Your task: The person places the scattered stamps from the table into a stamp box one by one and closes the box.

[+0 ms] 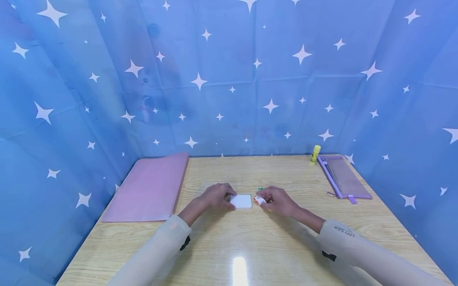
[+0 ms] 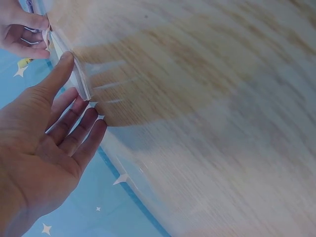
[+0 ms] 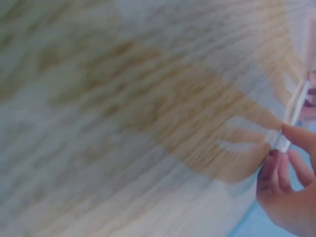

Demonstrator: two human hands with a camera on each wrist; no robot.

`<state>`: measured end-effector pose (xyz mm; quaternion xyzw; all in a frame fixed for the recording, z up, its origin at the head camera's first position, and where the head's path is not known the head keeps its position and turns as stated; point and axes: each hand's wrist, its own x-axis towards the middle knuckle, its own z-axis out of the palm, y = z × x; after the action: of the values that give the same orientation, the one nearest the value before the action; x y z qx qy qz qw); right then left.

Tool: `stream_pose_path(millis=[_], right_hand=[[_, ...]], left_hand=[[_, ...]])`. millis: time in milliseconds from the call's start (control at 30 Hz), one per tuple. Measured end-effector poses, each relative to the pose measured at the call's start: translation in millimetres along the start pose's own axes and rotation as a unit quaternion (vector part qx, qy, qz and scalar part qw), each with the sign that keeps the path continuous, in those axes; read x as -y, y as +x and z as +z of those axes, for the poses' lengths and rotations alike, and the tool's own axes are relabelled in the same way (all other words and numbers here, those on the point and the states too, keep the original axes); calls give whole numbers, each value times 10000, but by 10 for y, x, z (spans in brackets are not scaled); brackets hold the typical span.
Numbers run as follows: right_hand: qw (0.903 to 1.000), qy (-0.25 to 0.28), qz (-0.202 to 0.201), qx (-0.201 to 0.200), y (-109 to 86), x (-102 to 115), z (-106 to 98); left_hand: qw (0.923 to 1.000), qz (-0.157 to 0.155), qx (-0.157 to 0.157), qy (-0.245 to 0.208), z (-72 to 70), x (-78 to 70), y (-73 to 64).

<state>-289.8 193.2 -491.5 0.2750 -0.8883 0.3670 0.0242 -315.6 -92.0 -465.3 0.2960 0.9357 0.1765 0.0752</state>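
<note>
My left hand (image 1: 217,196) holds a small flat white rectangular piece with rounded corners (image 1: 242,201) by its left end, thumb at the near edge and fingers at the far edge. It lies flat at the tabletop, and the left wrist view shows its thin side beside the thumb (image 2: 61,69). To the right, my right hand (image 1: 280,201) pinches a small white item with an orange edge and dark marking (image 1: 261,200) between thumb and fingers; I cannot tell its kind. A small green piece (image 1: 260,189) shows just behind the right fingers, partly hidden.
A large pink folder (image 1: 146,188) lies at the left of the wooden table (image 1: 214,246). At the back right stands a yellow glue stick (image 1: 315,153) beside a purple-edged zip pouch (image 1: 345,176). A blue star-patterned curtain (image 1: 229,59) hangs behind and around the table.
</note>
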Motion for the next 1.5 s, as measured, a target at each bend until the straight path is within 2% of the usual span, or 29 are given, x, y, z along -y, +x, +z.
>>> stream_pose_path(millis=[367,533,733,867,1100,1333,1500], right_hand=[[9982,511,283,134,39,24,24],[9976,571,387,81,43,22,15],[9975,493,495,44,54,52,-9],[9987,411,307,-44,117,79,-47],[9994,208,-287,-2,287,136,-92],[9971,536,-494,224,415,256,-51],[9962,619,-498,355,470,317,41]], left_hand=[[10000,-64,-21,35,21,1,-3],[9999,-156,-6,1,14,-10,-6],[9999,-126,24,-25,6,-24,-2],[9999,-140,-12,-36,-3,-35,-3],[9999,-129,9,27,-24,-42,-7],[9999,-73,43,61,-40,-36,2],[9999,2,44,110,-21,-17,24]])
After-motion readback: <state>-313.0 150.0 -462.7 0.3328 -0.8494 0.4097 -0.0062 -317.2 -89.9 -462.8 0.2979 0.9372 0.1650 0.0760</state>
